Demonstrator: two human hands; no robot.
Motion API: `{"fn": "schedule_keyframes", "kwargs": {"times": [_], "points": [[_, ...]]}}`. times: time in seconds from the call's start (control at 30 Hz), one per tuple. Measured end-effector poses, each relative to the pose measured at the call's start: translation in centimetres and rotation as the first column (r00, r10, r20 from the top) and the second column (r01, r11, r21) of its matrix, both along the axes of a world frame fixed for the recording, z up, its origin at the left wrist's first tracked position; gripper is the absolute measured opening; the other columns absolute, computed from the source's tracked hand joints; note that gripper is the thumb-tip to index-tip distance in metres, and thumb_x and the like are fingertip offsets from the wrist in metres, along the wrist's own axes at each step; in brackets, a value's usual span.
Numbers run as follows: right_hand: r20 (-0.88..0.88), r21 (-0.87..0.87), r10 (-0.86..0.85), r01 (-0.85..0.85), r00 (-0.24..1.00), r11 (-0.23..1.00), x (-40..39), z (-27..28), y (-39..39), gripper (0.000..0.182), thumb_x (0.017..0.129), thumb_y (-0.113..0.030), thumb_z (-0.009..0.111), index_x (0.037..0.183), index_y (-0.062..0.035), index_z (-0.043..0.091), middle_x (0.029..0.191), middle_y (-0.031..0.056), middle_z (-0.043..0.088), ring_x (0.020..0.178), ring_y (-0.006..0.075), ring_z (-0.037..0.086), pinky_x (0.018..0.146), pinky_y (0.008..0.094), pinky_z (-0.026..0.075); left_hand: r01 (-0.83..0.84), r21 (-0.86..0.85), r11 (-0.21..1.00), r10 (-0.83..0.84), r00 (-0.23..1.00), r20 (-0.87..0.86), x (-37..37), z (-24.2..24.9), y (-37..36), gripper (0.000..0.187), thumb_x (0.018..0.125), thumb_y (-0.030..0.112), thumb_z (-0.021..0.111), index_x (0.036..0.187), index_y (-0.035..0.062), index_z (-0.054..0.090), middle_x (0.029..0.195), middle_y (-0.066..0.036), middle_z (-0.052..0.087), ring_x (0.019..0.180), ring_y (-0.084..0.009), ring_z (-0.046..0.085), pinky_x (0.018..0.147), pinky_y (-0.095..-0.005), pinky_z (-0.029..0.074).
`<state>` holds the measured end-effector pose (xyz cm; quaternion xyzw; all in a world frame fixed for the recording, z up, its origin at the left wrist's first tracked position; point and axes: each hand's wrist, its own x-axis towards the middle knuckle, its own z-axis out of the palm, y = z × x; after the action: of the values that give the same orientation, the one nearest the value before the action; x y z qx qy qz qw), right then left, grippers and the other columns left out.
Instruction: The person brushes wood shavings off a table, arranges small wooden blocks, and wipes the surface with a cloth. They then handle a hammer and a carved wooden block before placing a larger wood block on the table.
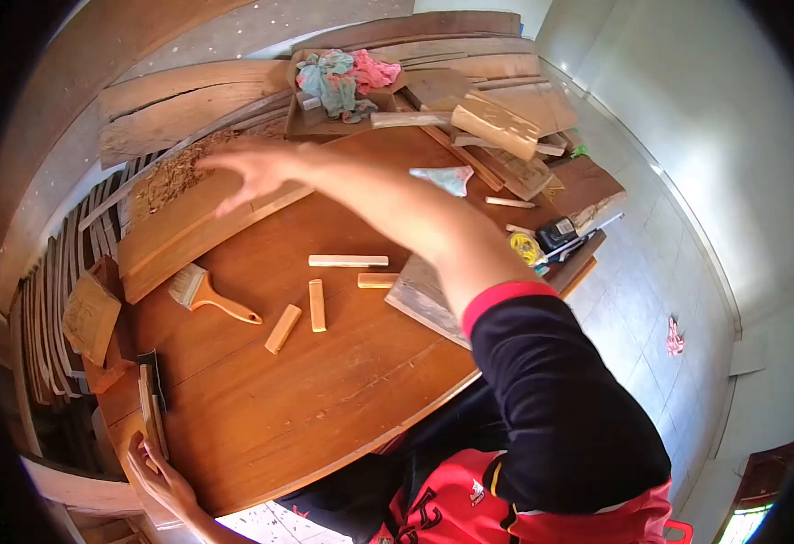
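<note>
My right hand (253,170) is stretched across the table with its fingers spread, holding nothing. In view it overlaps a long wooden plank (188,231) and the pile of wood shavings (175,181) behind it. My left hand (159,479) rests at the table's left front edge, fingers loosely apart, close to thin wooden strips (150,408) lying on a dark sheet. A wide paintbrush (211,297) with a wooden handle lies in front of the plank. Several small wooden blocks lie mid-table, including a pale stick (348,261) and a short block (283,328).
A cardboard box (320,121) with rags (331,80) stands at the back. Wood pieces (495,125) are stacked back right. A black tool (557,236) and yellow tape roll (526,247) sit at the right edge. Beneath my right arm lies a grey board (424,295). An angled wood block (91,317) stands left.
</note>
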<state>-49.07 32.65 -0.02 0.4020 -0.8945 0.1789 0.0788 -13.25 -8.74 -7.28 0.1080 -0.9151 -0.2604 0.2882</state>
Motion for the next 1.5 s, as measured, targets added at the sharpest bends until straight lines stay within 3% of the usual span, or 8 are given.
{"fn": "schedule_keyframes", "kwargs": {"times": [0.17,0.33,0.8,0.93,1.07,1.2,1.33,1.5], "points": [[-0.337,-0.035,-0.169,0.167,0.926,0.985,1.8,3.3,20.6,0.081,0.080,-0.060,0.077,0.140,-0.0097,0.056,0.144,0.0204,0.054,0.133,0.0355,0.052,0.110,0.0461,0.042,0.014,0.029,0.999,-0.012,0.998,-0.053,-0.1,-1.0,-0.4,0.041,0.107,0.035,0.050,0.128,0.0022,0.061,0.119,-0.014,0.063,0.098,-0.0260,0.059,0.088,-0.0378,0.048],[0.071,0.120,-0.783,0.774,0.618,0.622,12.0,8.2,36.4,0.112,0.067,-0.070,0.081,0.154,-0.0118,0.040,0.153,0.0208,0.045,0.142,0.0353,0.043,0.118,0.0458,0.036,-0.008,-0.035,0.999,0.007,0.999,-0.032,-0.2,-1.2,-0.8,0.041,0.106,0.036,0.050,0.128,0.0030,0.061,0.120,-0.014,0.063,0.096,-0.0253,0.059,0.087,-0.0381,0.048],[-0.073,-0.179,-0.743,0.724,0.665,0.666,18.1,5.4,39.3,0.093,0.061,-0.039,0.092,0.139,-0.0145,0.047,0.144,0.0193,0.048,0.134,0.0393,0.043,0.113,0.0480,0.038,-0.004,-0.016,1.000,0.003,0.997,-0.076,-0.4,-1.4,-1.4,0.040,0.106,0.035,0.051,0.126,0.0020,0.062,0.115,-0.015,0.065,0.101,-0.0277,0.061,0.091,-0.0399,0.048],[-0.357,-0.091,-0.489,0.492,0.796,0.866,21.0,8.9,34.7,0.092,0.055,-0.034,0.092,0.134,-0.0145,0.049,0.149,0.0163,0.041,0.137,0.0400,0.036,0.114,0.0514,0.036,-0.164,-0.244,0.956,0.108,0.968,-0.227,0.0,-0.5,-1.2,0.034,0.105,0.028,0.055,0.123,0.0014,0.063,0.115,-0.016,0.065,0.102,-0.0278,0.061,0.092,-0.0397,0.048],[-0.481,0.137,-0.090,0.177,0.872,0.975,24.1,12.7,27.1,0.091,0.052,-0.027,0.091,0.132,-0.0156,0.050,0.153,0.0157,0.039,0.139,0.0422,0.036,0.117,0.0572,0.032,0.098,0.194,0.976,-0.034,0.950,-0.310,0.6,2.5,6.4,0.028,0.102,0.017,0.059,0.122,-0.0014,0.062,0.115,-0.013,0.065,0.105,-0.0220,0.061,0.094,-0.0347,0.047],[-0.462,0.342,0.365,-0.218,0.808,0.914,26.5,14.6,18.1,0.090,0.054,-0.041,0.089,0.132,-0.0225,0.048,0.150,0.0199,0.040,0.136,0.0408,0.042,0.118,0.0577,0.032,0.480,0.472,0.740,-0.398,0.877,-0.268,0.0,9.1,19.6,0.044,0.092,0.012,0.068,0.132,-0.0013,0.053,0.127,-0.014,0.061,0.111,-0.0240,0.063,0.094,-0.0357,0.051],[-0.432,0.546,0.640,-0.381,0.635,0.746,29.3,15.5,11.0,0.084,0.058,-0.047,0.085,0.130,-0.0245,0.047,0.147,0.0186,0.044,0.134,0.0382,0.045,0.119,0.0535,0.033,0.662,0.748,0.042,-0.852,0.415,-0.320,-2.8,11.4,24.5,0.079,0.082,0.023,0.083,0.146,0.0028,0.041,0.137,-0.012,0.055,0.119,-0.0236,0.059,0.100,-0.0373,0.047],[-0.450,0.365,0.515,-0.376,0.730,0.852,29.3,17.1,10.1,0.082,0.064,-0.037,0.087,0.135,-0.0213,0.050,0.148,0.0166,0.044,0.136,0.0374,0.045,0.118,0.0511,0.036,0.444,0.896,-0.007,-0.879,0.424,-0.216,-2.1,8.9,21.5,0.068,0.083,0.019,0.081,0.141,0.0008,0.051,0.124,-0.008,0.064,0.116,-0.0188,0.059,0.101,-0.0327,0.045]]}}
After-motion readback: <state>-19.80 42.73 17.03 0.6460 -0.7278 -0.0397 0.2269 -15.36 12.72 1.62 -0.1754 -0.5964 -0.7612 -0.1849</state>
